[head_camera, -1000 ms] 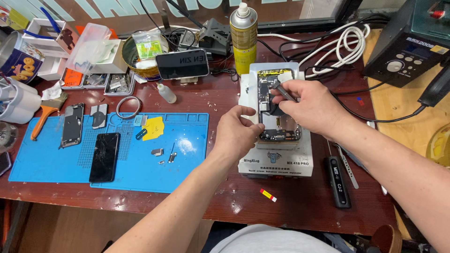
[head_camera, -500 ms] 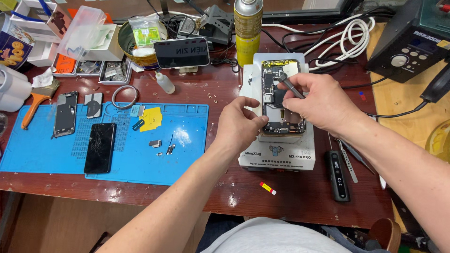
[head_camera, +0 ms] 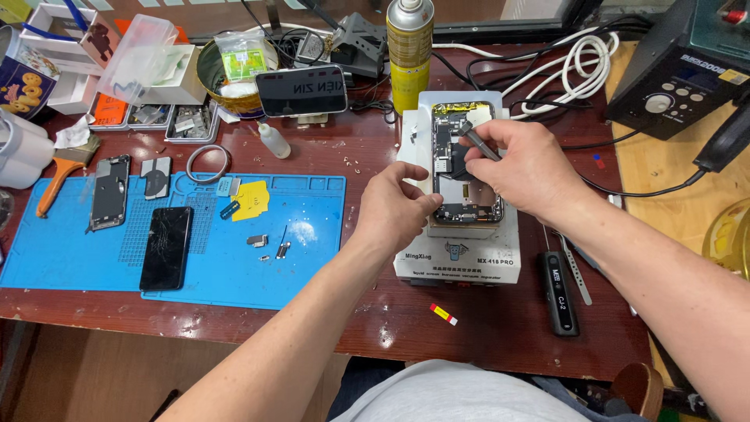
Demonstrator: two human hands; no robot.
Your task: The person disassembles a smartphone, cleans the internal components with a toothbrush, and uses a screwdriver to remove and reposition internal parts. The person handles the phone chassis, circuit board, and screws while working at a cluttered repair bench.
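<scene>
An opened phone body [head_camera: 453,148], its circuit boards exposed, lies on a white heating plate machine [head_camera: 457,250] on the dark red table. My right hand [head_camera: 527,168] grips a grey screwdriver [head_camera: 476,141] whose tip points down into the phone's upper part. My left hand [head_camera: 398,207] pinches the phone's left edge with fingertips, steadying it. The lower right part of the phone is hidden under my right hand.
A blue work mat [head_camera: 234,242] carries a cracked black screen [head_camera: 166,248], a phone frame [head_camera: 109,191], a yellow pick and small parts. A yellow spray can [head_camera: 410,51], white cables [head_camera: 582,66], a soldering station [head_camera: 676,78], a black tool [head_camera: 560,293] and tweezers stand around.
The view has shifted slightly, so the machine sits lower in the frame. Both hands stay on the phone; the screwdriver tip has barely moved.
</scene>
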